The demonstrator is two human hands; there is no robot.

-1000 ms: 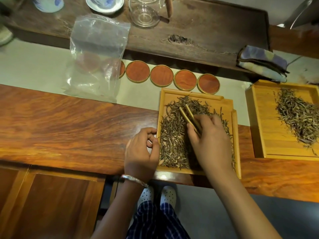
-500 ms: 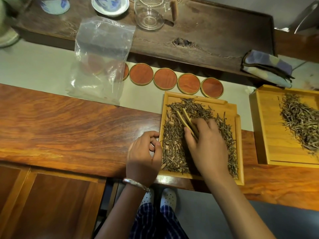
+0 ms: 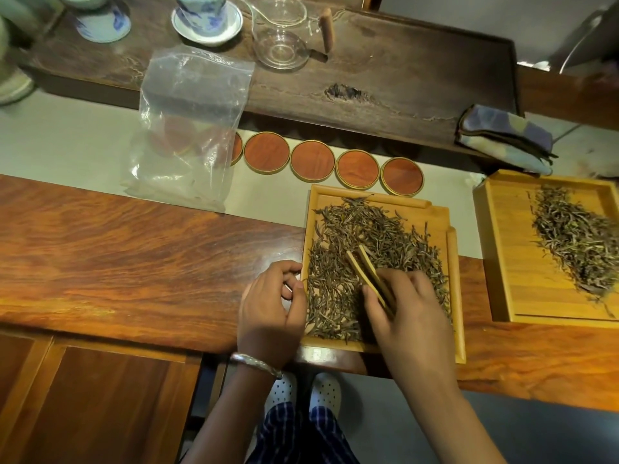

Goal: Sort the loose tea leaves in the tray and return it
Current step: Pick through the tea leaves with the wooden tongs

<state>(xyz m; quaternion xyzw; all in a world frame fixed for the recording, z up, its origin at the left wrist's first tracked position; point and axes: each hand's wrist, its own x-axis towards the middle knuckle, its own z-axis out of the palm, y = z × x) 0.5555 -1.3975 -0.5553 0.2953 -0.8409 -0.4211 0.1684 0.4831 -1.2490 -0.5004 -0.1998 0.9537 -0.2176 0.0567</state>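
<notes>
A light wooden tray [image 3: 453, 249] lies on the table's front edge, covered with loose dark tea leaves [image 3: 361, 236]. My right hand [image 3: 407, 313] rests over the tray's near right part and grips bamboo tweezers [image 3: 366, 272], whose tips point up-left into the leaves. My left hand [image 3: 271, 313] sits at the tray's left rim with fingers curled, thumb and forefinger close together; whether it pinches a leaf I cannot tell. A second wooden tray [image 3: 499, 262] with a pile of tea leaves [image 3: 576, 236] stands to the right.
A row of round red-brown coasters [image 3: 311, 160] lies behind the tray. A clear plastic bag [image 3: 191, 128] stands at the back left. On the dark tea board [image 3: 402, 72] are a glass pitcher [image 3: 279, 31], blue-white cups [image 3: 206, 15] and a folded cloth [image 3: 502, 139].
The view has shifted slightly upward. My right hand with the tweezers has drawn a little toward me over the leaves. My left hand stays at the tray's left rim.
</notes>
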